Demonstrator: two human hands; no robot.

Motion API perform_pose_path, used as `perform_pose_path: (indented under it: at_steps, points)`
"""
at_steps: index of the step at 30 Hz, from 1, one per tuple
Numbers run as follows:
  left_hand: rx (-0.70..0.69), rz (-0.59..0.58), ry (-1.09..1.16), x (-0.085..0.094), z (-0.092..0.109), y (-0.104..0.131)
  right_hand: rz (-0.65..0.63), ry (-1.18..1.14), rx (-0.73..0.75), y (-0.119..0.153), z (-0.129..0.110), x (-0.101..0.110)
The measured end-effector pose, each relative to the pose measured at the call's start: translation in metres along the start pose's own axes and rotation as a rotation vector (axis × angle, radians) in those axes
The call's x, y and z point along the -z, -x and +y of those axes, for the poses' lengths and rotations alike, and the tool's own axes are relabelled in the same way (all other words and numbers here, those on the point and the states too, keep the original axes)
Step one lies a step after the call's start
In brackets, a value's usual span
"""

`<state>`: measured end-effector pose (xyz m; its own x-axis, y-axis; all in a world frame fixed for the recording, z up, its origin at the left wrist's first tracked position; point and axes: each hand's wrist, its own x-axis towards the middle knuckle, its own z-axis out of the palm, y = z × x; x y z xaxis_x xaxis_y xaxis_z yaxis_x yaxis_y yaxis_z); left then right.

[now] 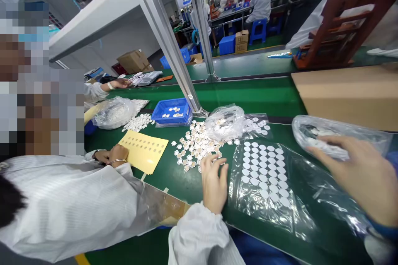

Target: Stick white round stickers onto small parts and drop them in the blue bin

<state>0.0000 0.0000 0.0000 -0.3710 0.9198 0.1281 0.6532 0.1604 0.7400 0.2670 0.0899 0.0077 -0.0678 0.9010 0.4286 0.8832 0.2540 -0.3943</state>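
Loosely, the left hand spreads its fingers against the disc pile; right, the right hand parts thumb and finger at a clear bag, grip unclear.

1. The left hand is at the near edge of a pile of small round pieces, fingers slightly spread.
2. The right hand is at a clear bag with white pieces inside; its grip cannot be made out.
3. Between the hands, white discs lie in rows on clear film.
4. A crumpled bag sits at the pile's back; left of it, a blue tray holds a few pieces.
5. Farther left, a co-worker's hands touch a yellow sheet with rows of round spots.
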Motion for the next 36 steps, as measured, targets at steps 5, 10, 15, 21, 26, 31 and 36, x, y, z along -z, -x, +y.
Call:
perform_pose_path:
  at_steps: [5, 10, 15, 21, 26, 31, 36]
  points:
    - [-0.014, 0.058, -0.126, -0.003, -0.028, -0.028, -0.015, 0.052, 0.004, -0.018, 0.023, -0.008]
    - [-0.031, 0.02, -0.113, -0.011, -0.03, -0.032, -0.055, -0.125, 0.061, 0.008, -0.015, -0.02]
    - [-0.014, -0.063, 0.045, -0.01, -0.017, -0.029, -0.277, -0.394, 0.114, 0.029, -0.071, -0.027]
    - [0.079, -0.271, 0.454, 0.003, 0.028, -0.01, -0.379, -0.618, 0.147, 0.031, -0.106, -0.023]
    - [0.42, -0.523, 1.054, 0.008, 0.051, -0.002, -0.372, -0.86, 0.033, 0.023, -0.102, -0.004]
    - [0.619, -0.702, 1.208, 0.001, 0.052, -0.005, -0.391, -0.866, -0.017, 0.023, -0.097, 0.004]
    - [0.61, -0.697, 1.284, 0.001, 0.053, -0.003, -0.236, -0.836, 0.031, 0.028, -0.096, 0.01]
